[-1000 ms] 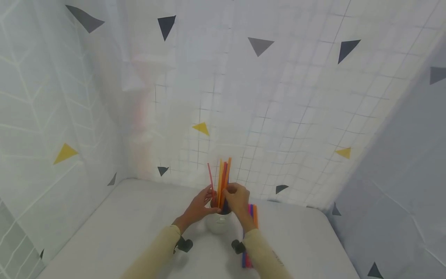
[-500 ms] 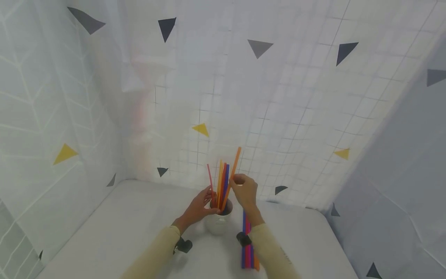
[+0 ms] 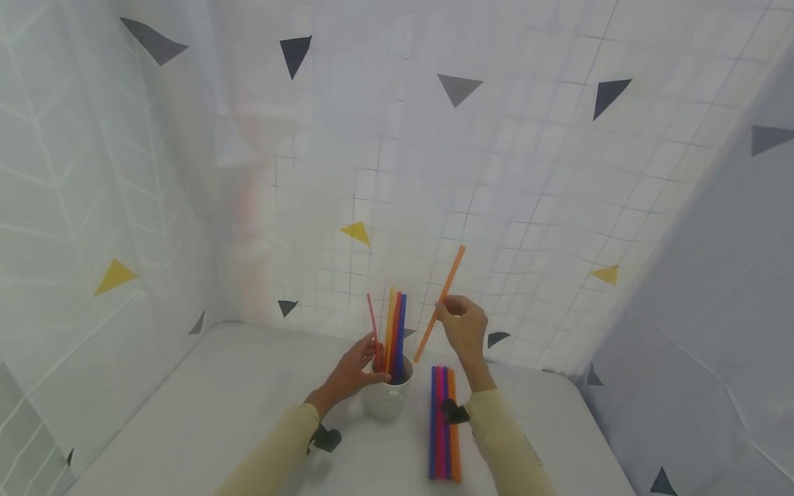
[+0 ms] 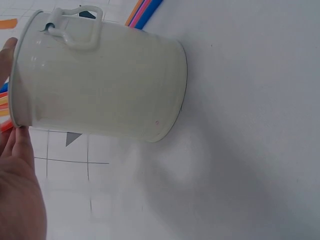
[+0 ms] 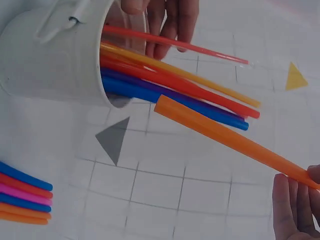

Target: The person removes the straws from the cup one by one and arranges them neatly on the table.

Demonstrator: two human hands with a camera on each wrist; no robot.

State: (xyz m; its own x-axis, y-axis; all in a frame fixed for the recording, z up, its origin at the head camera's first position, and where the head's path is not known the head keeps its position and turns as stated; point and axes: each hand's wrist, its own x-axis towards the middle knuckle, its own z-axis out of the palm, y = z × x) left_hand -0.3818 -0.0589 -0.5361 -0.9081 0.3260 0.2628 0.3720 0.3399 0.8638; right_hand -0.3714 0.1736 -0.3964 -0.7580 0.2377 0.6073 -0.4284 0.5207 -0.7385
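In the head view, my right hand (image 3: 466,329) pinches an orange straw (image 3: 453,270) between thumb and fingers. That straw slants in the air right of a small white metal bucket (image 3: 383,406), its lower end just outside the rim. My left hand (image 3: 347,372) holds the bucket at its rim, thumb on the near side and fingers on the far left. Several straws stand in the bucket: a thin red straw (image 5: 200,49) leaning apart from the others, plus yellow, red, purple and blue straws (image 5: 227,120).
Right of the bucket, a row of blue, red, pink and orange straws (image 3: 432,441) lies side by side on the white table (image 3: 260,358). Behind the table hangs a white sheet (image 3: 409,207) with grid lines and triangles. The bucket's wire handle (image 4: 82,45) hangs on its side.
My right hand has drawn the orange straw up and out of the bucket, carrying it to the right. The left hand has stayed at the rim.
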